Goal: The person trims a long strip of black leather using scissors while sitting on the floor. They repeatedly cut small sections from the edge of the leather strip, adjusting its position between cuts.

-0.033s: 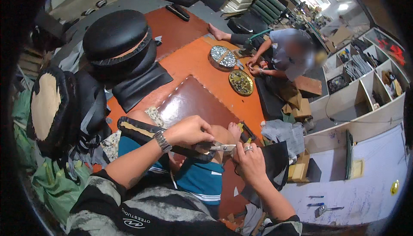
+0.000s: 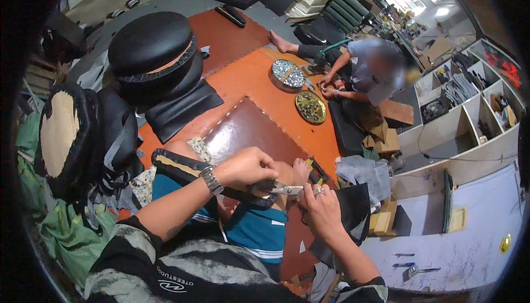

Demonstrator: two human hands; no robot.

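A long, narrow black-covered piece [image 2: 178, 166] with a tan strip along it lies across my lap. My left hand [image 2: 243, 168], with a metal watch at the wrist, is closed at its right end, pinching the black covering there. My right hand [image 2: 323, 206], ringed on one finger, grips a pair of scissors [image 2: 288, 190]. Their metal blades point left and meet the covering beside my left fingertips. Part of the scissors' handles is hidden by my right hand. A black sheet [image 2: 353, 209] lies beside my right forearm.
Round black cushions [image 2: 149, 43] are stacked at the far left, and another with a bare tan face [image 2: 59, 134] stands nearer. Across from me sits a person [image 2: 375, 68] beside a round tin [image 2: 286, 75] and a gold tray [image 2: 310, 107] of small parts. Divided white shelving [image 2: 441, 162] lines the right.
The surroundings have shifted very slightly in the view. Both hands and the scissors keep almost the same place.
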